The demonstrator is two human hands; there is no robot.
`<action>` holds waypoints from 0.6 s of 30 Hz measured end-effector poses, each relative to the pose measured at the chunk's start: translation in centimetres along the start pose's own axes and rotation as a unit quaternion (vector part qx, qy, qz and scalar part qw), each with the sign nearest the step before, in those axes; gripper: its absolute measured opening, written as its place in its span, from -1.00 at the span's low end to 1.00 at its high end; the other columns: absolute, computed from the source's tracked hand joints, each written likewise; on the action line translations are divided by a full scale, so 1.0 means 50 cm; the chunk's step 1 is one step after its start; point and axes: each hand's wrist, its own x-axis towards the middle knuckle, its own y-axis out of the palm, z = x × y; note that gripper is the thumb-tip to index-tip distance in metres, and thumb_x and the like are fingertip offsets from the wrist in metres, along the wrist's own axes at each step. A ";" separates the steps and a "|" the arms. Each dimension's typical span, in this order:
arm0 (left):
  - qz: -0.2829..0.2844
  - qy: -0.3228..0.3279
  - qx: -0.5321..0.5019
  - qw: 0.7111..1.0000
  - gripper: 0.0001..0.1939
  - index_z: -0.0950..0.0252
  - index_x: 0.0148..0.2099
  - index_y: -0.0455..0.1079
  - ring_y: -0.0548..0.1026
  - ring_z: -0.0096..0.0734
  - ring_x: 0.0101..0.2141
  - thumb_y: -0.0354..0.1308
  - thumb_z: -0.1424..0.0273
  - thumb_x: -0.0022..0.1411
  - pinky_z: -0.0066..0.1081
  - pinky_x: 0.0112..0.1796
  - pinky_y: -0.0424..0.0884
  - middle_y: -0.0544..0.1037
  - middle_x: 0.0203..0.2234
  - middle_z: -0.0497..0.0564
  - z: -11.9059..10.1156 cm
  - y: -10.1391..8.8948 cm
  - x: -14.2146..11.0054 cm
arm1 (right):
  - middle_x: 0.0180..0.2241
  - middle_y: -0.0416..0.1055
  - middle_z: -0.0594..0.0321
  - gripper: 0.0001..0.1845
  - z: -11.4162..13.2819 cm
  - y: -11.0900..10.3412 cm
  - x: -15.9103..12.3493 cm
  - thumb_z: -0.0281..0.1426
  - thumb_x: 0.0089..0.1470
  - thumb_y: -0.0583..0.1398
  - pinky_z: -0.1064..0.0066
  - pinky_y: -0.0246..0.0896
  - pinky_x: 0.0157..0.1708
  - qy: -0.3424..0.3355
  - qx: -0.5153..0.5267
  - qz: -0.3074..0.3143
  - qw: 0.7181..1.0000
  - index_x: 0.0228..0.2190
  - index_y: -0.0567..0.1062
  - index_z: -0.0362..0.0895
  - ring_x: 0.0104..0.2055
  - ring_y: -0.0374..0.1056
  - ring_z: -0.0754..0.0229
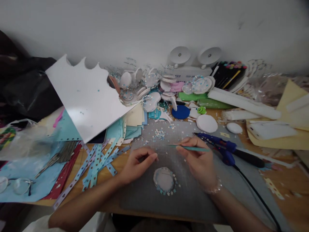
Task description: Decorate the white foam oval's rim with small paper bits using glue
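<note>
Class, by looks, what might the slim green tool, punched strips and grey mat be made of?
Slim green tool: probably coated metal, since it tapers to a fine tip. Punched strips: likely matte paper, being thin, flat and holed. Grey mat: plastic or rubber perhaps; its smooth, dull surface leaves that open.

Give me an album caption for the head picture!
A decorated white disc on the grey mat, a green tool in the right hand.

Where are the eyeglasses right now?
In the head view, the eyeglasses lie at the lower far left, on the light-blue sheet, just left of the red sheet.
</note>
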 end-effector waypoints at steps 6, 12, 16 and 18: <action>-0.025 -0.016 -0.011 1.000 -0.63 0.38 -0.39 0.56 0.28 -0.51 -0.55 0.07 0.23 0.25 -0.51 -0.47 0.18 0.39 -0.63 -0.06 0.002 -0.010 -0.001 | -0.38 0.51 0.20 -0.83 0.046 0.024 -0.014 -0.62 0.00 0.24 0.35 0.31 -0.36 -0.310 -0.222 0.122 0.916 -0.37 0.45 -0.13 -0.37 0.41 0.23; -0.012 -0.058 -0.110 0.992 -0.58 0.38 -0.56 0.45 0.21 -0.53 -0.57 0.18 0.13 0.13 -0.51 -0.49 0.14 0.30 -0.69 -0.11 -0.002 -0.014 -0.001 | -0.41 0.54 0.16 -0.80 0.063 0.059 -0.025 -0.61 0.15 0.08 0.33 0.28 -0.39 -0.492 -0.367 0.196 0.765 -0.37 0.50 -0.23 -0.42 0.33 0.20; 0.029 -0.080 -0.157 0.984 -0.61 0.37 -0.57 0.38 0.21 -0.54 -0.57 0.20 0.16 0.10 -0.51 -0.50 0.13 0.31 -0.67 -0.11 0.005 -0.013 -0.002 | -0.44 0.53 0.19 -0.75 0.061 0.075 -0.029 -0.59 0.16 0.06 0.32 0.26 -0.35 -0.526 -0.392 0.205 0.727 -0.44 0.50 -0.22 -0.43 0.31 0.20; 0.028 -0.085 -0.154 0.984 -0.62 0.37 -0.59 0.34 0.20 -0.55 -0.57 0.20 0.19 0.11 -0.51 -0.51 0.11 0.28 -0.68 -0.12 0.009 -0.012 -0.002 | -0.42 0.53 0.19 -0.75 0.056 0.077 -0.031 -0.59 0.16 0.06 0.31 0.26 -0.32 -0.524 -0.404 0.203 0.722 -0.43 0.50 -0.21 -0.41 0.31 0.20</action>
